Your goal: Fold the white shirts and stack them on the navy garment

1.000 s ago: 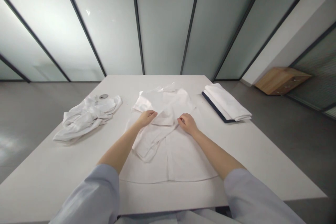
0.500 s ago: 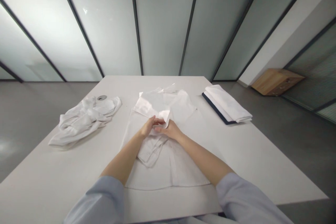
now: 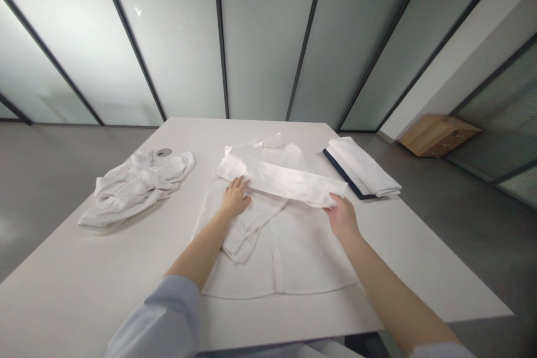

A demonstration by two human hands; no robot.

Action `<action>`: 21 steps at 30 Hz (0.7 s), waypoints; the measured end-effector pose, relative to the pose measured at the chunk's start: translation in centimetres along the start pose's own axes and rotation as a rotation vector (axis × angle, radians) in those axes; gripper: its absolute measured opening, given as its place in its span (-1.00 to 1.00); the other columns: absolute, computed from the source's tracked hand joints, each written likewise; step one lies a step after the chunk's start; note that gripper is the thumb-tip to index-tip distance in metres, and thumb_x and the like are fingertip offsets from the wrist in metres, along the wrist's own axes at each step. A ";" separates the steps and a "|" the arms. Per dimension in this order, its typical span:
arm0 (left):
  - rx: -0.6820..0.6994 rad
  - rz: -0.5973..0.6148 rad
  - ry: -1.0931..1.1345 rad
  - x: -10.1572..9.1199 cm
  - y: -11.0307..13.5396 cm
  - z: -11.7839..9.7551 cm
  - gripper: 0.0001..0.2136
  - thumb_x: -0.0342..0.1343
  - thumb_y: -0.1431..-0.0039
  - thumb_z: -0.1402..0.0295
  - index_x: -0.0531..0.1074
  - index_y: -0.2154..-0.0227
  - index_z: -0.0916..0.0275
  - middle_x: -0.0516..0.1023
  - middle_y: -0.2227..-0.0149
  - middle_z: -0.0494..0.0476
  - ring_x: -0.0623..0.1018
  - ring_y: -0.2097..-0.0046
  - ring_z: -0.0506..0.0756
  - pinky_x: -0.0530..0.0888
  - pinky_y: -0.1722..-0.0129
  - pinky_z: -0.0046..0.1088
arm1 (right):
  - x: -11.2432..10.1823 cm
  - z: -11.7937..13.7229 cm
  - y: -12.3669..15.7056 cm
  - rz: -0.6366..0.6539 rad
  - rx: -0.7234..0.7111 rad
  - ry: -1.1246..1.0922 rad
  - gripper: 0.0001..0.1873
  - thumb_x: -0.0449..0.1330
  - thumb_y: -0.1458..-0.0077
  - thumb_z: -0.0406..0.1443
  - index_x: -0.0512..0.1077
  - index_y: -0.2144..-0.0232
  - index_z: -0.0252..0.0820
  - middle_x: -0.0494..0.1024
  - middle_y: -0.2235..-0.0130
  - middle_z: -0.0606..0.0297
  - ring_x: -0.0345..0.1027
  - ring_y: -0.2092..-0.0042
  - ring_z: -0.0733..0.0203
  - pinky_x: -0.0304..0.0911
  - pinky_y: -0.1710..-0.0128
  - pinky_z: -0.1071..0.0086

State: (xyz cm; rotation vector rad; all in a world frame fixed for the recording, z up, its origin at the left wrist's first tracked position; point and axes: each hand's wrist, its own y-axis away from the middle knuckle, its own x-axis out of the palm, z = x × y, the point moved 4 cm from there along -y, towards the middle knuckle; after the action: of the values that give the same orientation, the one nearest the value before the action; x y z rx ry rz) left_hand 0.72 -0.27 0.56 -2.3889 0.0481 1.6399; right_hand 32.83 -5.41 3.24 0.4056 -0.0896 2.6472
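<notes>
A white shirt (image 3: 310, 257) lies spread on the table, its hem toward me. One sleeve (image 3: 281, 179) stretches across it from the left shoulder to the right, and the other sleeve (image 3: 241, 240) lies folded over the body. My right hand (image 3: 343, 218) is closed on the right end of the stretched sleeve, thumb on top, with the end slightly raised. At the sleeve's left part, my left hand (image 3: 235, 197) rests on the cloth with its fingers laid out. The shirt's collar area, at the far end, is partly covered by the sleeve.
On the left of the white table (image 3: 138, 285) lies a crumpled white garment (image 3: 138, 187), beside a round grey grommet (image 3: 163, 152). Folded white cloth (image 3: 363, 165) sits on a dark flat item (image 3: 342, 176) at the right. A wooden cabinet (image 3: 438, 134) stands on the floor beyond.
My right hand has moved right with the sleeve end, drawing the bunched sleeve out straight. My left hand has shifted slightly left and its fingers now lie on the cloth.
</notes>
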 end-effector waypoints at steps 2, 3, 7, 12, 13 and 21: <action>0.024 0.003 -0.032 0.3 -0.4 -0.1 -0.41 0.01 -0.08 0.42 0.19 -0.24 0.23 0.09 -0.34 0.25 0.09 -0.33 0.27 0.22 -0.22 -0.13 | -2.6 -0.6 0.3 0.014 0.109 0.072 -0.59 0.28 0.20 -0.28 0.46 0.19 -0.21 0.61 0.25 0.21 0.50 0.22 0.07 0.42 0.34 0.31; 0.038 0.002 -0.045 0.3 -0.7 -0.2 -0.40 0.00 -0.09 0.43 0.17 -0.25 0.25 0.08 -0.34 0.25 0.09 -0.33 0.27 0.21 -0.23 -0.13 | -3.6 -0.9 0.5 0.009 0.155 0.114 -0.54 0.28 0.22 -0.30 0.45 0.16 -0.20 0.61 0.26 0.21 0.51 0.25 0.08 0.42 0.37 0.32; 0.100 0.036 -0.115 -0.1 -2.6 0.1 -0.41 -0.01 -0.09 0.46 0.20 -0.24 0.30 0.13 -0.32 0.28 0.08 -0.34 0.31 0.14 -0.26 -0.13 | -5.0 -1.4 1.5 -0.016 0.204 0.213 -0.21 0.29 0.26 -0.36 0.28 -0.12 -0.12 0.61 0.30 0.29 0.49 0.32 0.14 0.42 0.42 0.34; 0.089 0.102 -0.248 -1.6 -3.6 1.6 -0.61 -0.08 -0.16 0.48 0.43 -0.03 0.23 0.42 -0.11 0.24 0.31 -0.21 0.24 0.27 -0.16 -0.22 | -4.7 -0.9 1.7 0.084 0.188 0.165 -0.51 0.32 0.29 -0.27 0.49 0.19 -0.21 0.58 0.43 0.31 0.46 0.37 0.16 0.39 0.39 0.35; 0.066 0.075 -0.272 -2.0 -3.5 2.1 -0.63 -0.08 -0.16 0.47 0.44 0.00 0.21 0.44 -0.09 0.23 0.35 -0.17 0.23 0.30 -0.12 -0.20 | -4.9 -0.9 1.6 0.091 0.201 0.152 -0.60 0.32 0.31 -0.26 0.50 0.30 -0.22 0.58 0.44 0.29 0.46 0.37 0.16 0.38 0.38 0.35; -0.242 -0.108 -0.347 -5.3 -3.1 7.3 -0.68 -0.07 -0.19 0.41 0.40 0.02 0.18 0.44 -0.03 0.30 0.41 -0.06 0.26 0.37 0.05 -0.21 | -6.5 -1.2 1.0 0.425 0.359 0.606 -0.62 0.25 0.18 -0.20 0.50 0.24 -0.22 0.51 0.56 0.34 0.37 0.53 0.25 0.27 0.52 0.41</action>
State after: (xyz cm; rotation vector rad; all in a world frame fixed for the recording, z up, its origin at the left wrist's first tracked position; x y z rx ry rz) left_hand -7.40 3.70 3.50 -2.1808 -0.3533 2.0804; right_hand 37.60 -8.94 0.19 -0.3618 0.5507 3.0819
